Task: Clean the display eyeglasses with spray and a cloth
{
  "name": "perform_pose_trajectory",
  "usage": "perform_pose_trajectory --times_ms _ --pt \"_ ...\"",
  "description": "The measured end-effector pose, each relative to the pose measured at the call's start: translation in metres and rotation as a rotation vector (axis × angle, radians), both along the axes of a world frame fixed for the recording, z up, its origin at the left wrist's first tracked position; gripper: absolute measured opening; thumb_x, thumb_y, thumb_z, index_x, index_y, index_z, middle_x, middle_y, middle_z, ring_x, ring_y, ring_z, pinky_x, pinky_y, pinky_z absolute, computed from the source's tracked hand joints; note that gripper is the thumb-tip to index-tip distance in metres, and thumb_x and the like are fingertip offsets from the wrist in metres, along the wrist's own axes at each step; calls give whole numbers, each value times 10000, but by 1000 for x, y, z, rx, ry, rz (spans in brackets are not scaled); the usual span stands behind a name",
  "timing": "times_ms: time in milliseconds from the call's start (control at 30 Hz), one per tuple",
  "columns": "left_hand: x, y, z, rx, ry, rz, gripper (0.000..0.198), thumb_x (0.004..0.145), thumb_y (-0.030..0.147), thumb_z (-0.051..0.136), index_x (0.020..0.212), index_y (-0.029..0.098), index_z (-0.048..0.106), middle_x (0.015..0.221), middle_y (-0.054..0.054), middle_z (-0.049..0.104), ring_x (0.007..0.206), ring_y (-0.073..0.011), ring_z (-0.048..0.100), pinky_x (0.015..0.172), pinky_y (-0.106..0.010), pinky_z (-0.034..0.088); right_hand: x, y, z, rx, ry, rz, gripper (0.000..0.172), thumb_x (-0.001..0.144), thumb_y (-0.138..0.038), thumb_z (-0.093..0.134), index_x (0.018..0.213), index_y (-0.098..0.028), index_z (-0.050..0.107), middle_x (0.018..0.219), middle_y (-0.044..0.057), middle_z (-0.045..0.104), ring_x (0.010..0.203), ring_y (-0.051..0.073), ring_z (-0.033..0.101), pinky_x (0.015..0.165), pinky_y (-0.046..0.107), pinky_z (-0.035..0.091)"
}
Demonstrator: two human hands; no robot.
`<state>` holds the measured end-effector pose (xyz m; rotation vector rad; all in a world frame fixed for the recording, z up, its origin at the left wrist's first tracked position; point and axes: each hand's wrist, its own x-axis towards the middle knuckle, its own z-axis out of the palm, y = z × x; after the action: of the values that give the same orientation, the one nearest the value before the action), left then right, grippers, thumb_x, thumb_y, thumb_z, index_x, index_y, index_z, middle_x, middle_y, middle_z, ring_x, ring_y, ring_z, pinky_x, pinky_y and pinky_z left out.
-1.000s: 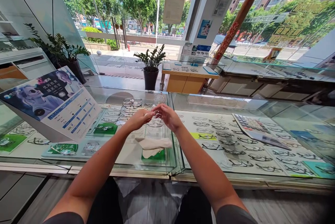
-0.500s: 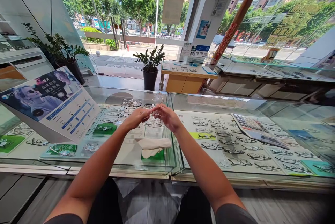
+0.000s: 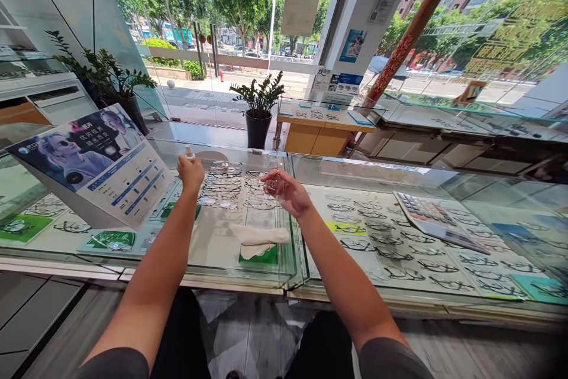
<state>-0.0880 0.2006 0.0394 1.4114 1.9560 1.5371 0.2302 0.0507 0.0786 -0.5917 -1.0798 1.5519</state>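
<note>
- Glass all over here, a long display counter (image 3: 310, 166) is seen with rows of eyeglass frames laid out under the top.
- Far left, an angled advertising board (image 3: 95, 160) is propped on the glass, with a potted plant (image 3: 106, 80) behind it.
- The left hand (image 3: 190, 171) is raised just right of the board, fingers curled shut around a small spray bottle (image 3: 189, 152); only the nozzle end is seen poking out on top.
- A pale folded cloth (image 3: 258, 236) is left lying on the glass between the two forearms, touched by neither hand.
- The right hand (image 3: 287, 191) is held up over the counter seam, well apart from the left, and a pair of clear glasses (image 3: 274, 182) is pinched in its fingertips.
- Over to the right, a calculator (image 3: 432, 220) is laid flat on the glass.
</note>
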Motion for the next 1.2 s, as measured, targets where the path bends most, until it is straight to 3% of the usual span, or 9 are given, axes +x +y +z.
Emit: perform_pose_trajectory --times_ms 400,500,633,767,833,900,1033,1100,1200 --pt "-16 3 -15 -204 -101 45 475 799 115 736 1233 192 561 1238 -231 710 1218 -466 728 1058 -564 570 2 3 -1 -15 -12 -25 327 929 -569 780 1020 -257 756 1124 75 850 913 223 729 842 365 588" --pt "-8 -3 -8 -176 -94 55 579 802 122 767 1323 165 519 1345 -254 674 1225 -434 721 1076 -541 571 6 3 -1 -12 -17 -32 317 937 -565 775 1023 -260 758 1134 73 848 936 228 732 859 370 597" --pt "9 -17 10 -83 -68 122 713 827 141 775 1452 120 431 1585 -315 508 1480 -440 566 1251 -530 460 17 6 2 -8 17 -75 290 929 -545 789 1010 -269 752 1131 64 845 945 223 731 862 366 599" --pt "33 -47 37 281 23 183 639 825 138 746 1405 152 475 1542 -249 543 1529 -406 504 1315 -542 369 29 10 4 -11 83 -99 290 894 -526 829 1004 -269 750 1098 49 842 909 209 725 842 351 598" --pt "51 -70 48 440 44 6 351 911 201 667 1244 192 557 1317 -159 664 1275 -317 655 1158 -463 501 34 11 5 -10 90 -118 279 904 -520 816 1004 -270 741 1097 51 840 908 212 724 849 359 601" --pt "71 -96 54 436 114 -427 108 1000 319 611 1017 213 623 955 -66 697 898 -234 678 901 -371 550 37 12 6 -9 85 -143 266 919 -516 798 1003 -273 731 1103 55 839 912 218 722 853 370 606" --pt "108 -143 52 134 372 -1273 255 1057 410 632 935 222 754 685 2 644 629 -159 567 679 -300 427 39 11 7 -21 95 -171 263 908 -509 810 991 -273 729 1088 49 845 888 216 721 836 362 613" --pt "120 -156 47 24 509 -1486 195 1038 370 676 960 228 784 794 -22 723 699 -168 627 698 -297 419 38 10 8 -24 100 -165 262 906 -505 815 987 -269 733 1074 49 848 881 214 725 832 355 616" --pt "129 -164 40 -121 779 -1554 176 917 373 842 991 226 781 951 -39 761 786 -196 659 685 -302 372 36 9 8 -18 104 -145 244 918 -488 811 989 -263 749 1065 52 852 884 211 733 836 346 617"
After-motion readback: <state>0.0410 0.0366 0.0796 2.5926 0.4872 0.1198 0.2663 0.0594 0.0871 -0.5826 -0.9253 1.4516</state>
